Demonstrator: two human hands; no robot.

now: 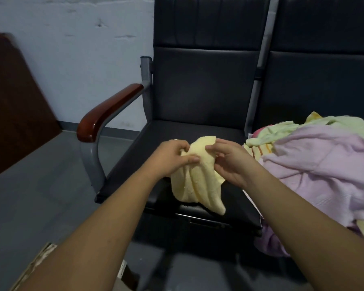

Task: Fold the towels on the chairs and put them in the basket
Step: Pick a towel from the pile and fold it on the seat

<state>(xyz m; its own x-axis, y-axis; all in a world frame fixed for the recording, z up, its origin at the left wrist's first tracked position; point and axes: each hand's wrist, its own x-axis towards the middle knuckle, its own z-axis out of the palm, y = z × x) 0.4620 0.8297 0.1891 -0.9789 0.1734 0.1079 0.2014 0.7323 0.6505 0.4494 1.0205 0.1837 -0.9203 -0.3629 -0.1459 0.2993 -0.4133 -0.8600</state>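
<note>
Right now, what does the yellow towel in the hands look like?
The yellow towel is pale and fluffy, like terry cloth. It is bunched into soft vertical folds, not yet folded neatly. The left hand and right hand pinch its top edge, so it hangs over the black chair seat; its lower end droops by the seat's front edge.

light: dim, cool bluish cast | shadows: soft, deepest under the chair (198, 131) | glare: faint sheen on the wooden armrest (105, 114) | focus: slightly soft throughout (forearms (105, 238) nearest the lens softest) | edges: wide-angle bending, chair uprights tilt
</note>
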